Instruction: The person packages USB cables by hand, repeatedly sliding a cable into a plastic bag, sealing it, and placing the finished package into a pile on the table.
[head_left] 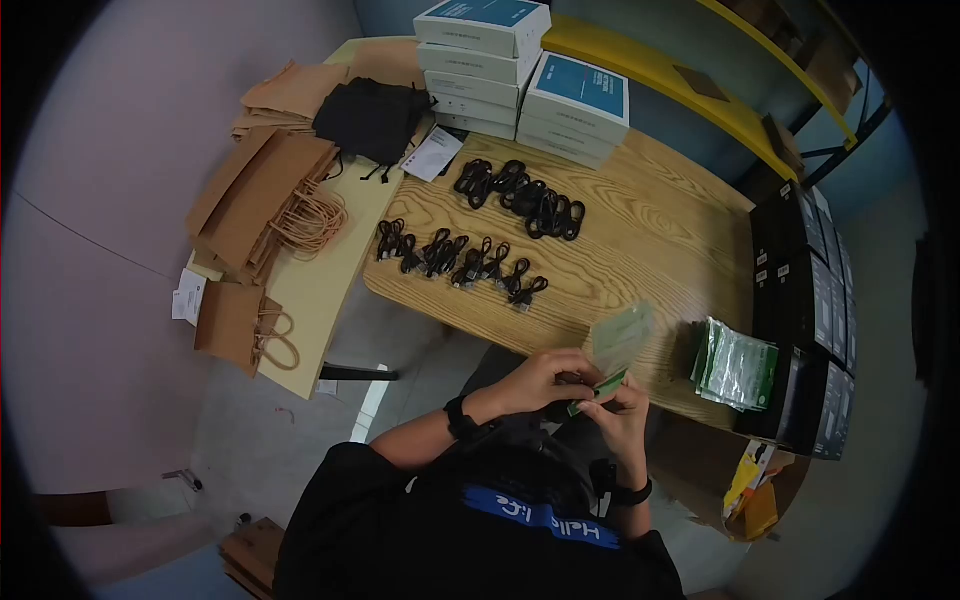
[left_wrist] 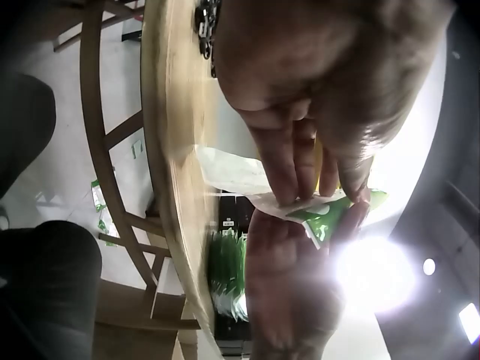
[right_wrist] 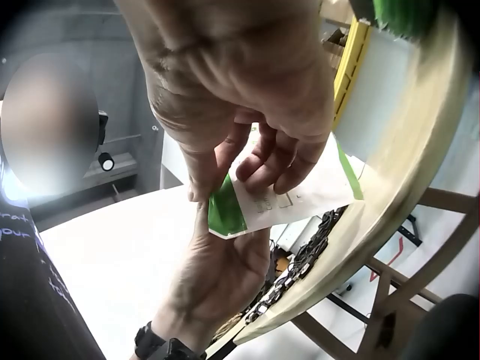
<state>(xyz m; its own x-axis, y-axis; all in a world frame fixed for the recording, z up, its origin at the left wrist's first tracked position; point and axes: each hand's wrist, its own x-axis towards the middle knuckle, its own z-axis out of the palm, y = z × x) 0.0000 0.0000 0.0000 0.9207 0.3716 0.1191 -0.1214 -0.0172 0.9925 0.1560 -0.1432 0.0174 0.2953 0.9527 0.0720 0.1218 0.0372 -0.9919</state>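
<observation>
Both hands hold a green-and-white plastic pouch [head_left: 622,335] over the table's front edge. My left hand [head_left: 540,385] pinches the pouch's green end [left_wrist: 324,223] from the left. On the other side, my right hand [head_left: 622,415] grips the same end between thumb and fingers. The pouch's pale, see-through part stretches away from me toward the table. In the right wrist view, small print shows on the pouch's white face [right_wrist: 300,204], and the fingers of my right hand [right_wrist: 247,75] bend against it. What the pouch contains is hidden.
Coiled black cables [head_left: 440,255] lie in two rows on the wooden table [head_left: 660,215]. Green pouches [head_left: 735,365] are stacked at right beside black boxes [head_left: 800,270]. White boxes [head_left: 575,100] stand at the back. Brown paper bags [head_left: 260,200] cover a side table at left.
</observation>
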